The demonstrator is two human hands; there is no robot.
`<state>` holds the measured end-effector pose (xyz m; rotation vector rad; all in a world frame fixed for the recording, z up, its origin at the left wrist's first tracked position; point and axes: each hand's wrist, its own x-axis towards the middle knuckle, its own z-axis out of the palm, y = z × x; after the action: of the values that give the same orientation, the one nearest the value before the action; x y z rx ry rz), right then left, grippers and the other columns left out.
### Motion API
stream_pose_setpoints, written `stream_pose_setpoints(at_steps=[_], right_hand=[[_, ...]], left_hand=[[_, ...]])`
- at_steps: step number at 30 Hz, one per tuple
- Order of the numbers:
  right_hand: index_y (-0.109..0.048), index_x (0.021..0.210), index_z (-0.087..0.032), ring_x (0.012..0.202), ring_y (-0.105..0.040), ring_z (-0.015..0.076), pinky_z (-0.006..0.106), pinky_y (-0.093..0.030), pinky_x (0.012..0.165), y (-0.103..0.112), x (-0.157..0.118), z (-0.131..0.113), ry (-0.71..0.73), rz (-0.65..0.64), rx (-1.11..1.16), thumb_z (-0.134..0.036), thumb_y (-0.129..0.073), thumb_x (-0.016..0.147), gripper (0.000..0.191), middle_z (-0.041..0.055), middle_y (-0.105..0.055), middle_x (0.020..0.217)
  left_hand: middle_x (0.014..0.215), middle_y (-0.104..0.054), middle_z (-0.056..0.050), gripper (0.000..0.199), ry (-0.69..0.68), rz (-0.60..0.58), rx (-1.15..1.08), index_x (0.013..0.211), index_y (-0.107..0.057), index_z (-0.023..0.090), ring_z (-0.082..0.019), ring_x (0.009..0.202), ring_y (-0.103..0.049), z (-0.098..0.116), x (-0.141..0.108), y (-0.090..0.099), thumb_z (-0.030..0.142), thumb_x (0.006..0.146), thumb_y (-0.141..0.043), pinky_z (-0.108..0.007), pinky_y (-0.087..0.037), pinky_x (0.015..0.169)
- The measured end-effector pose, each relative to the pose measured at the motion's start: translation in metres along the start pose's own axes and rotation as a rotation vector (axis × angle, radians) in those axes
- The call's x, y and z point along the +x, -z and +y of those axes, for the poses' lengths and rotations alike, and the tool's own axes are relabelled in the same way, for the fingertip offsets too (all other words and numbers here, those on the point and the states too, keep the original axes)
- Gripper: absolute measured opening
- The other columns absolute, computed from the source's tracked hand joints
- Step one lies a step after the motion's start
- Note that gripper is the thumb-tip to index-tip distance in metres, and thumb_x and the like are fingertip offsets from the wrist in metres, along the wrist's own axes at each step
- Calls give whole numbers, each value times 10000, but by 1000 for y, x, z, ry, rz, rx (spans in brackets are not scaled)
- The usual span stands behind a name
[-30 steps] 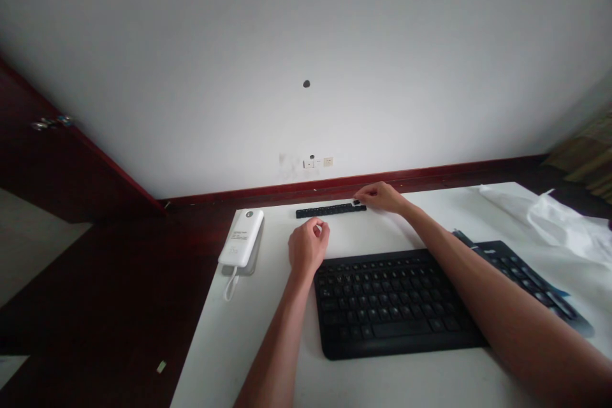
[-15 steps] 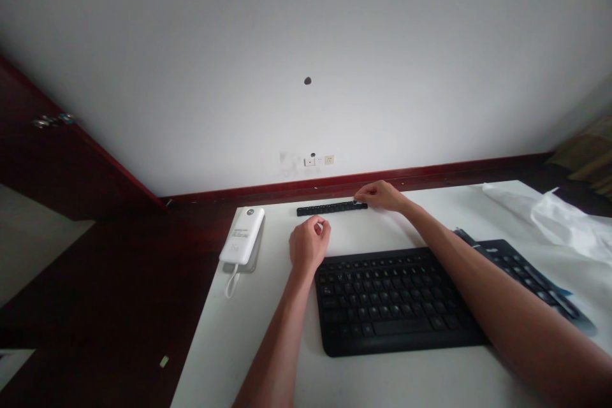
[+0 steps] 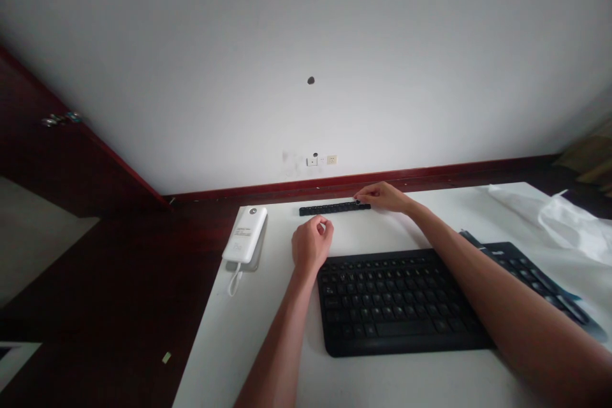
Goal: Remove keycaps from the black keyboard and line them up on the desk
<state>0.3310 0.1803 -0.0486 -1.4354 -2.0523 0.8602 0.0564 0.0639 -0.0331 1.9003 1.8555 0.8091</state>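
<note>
Barely anything has shifted: right hand (image 3: 382, 196) still pinches the end of the row of black keycaps (image 3: 333, 208) at the table's (image 3: 268, 331) far edge, steadying the line. Left hand (image 3: 312, 243), grip loosely curled with fingertips together, hovers beside the keyboard (image 3: 396, 303).

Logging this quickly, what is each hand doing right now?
Left hand: loosely curled, resting on the table, holding nothing visible.
Right hand: fingers pinched at the right end of the row of black keys.
</note>
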Motion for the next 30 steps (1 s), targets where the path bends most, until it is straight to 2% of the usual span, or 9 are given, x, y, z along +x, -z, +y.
stream_pose_setpoints(at_steps=[4,10,16,24,30], right_hand=[[-830,1006,-237,942,-725,249,359,-560,849,0,2,2,-10,1,-26,-559,-655,861,394,49,-813,1013],[-830,953,-251,911,-721,254,361,-550,808,0,-1,-7,-34,18,-103,-554,-640,870,367,36,-814,975],[-825,979,-275,910,-725,248,359,-536,823,0,-2,-12,-27,40,-185,-520,-614,898,333,22,-814,973],[-815,1011,-252,928,-738,250,348,-550,830,2,-5,-15,7,54,-168,-427,-604,901,296,35,-815,1001],[-817,974,-250,896,-737,251,351,-551,800,1,-5,-15,7,70,-188,-449,-614,896,294,41,-813,957]], left_hand=[[740,-703,3,215,4,0,0,864,-724,254,-165,689,-627,0,0,0,376,960,-575,-256,-345,655],[745,-704,3,213,1,0,6,863,-728,257,-170,701,-640,1,0,0,371,961,-577,-256,-368,665],[746,-703,3,217,3,-3,4,863,-728,255,-167,696,-636,1,0,1,373,962,-574,-253,-367,665],[755,-707,-3,218,-5,-8,16,890,-738,254,-166,704,-642,-1,0,0,365,965,-566,-254,-374,674],[748,-706,1,217,0,-6,9,884,-738,257,-169,702,-646,-1,0,-1,367,963,-569,-256,-383,677]])
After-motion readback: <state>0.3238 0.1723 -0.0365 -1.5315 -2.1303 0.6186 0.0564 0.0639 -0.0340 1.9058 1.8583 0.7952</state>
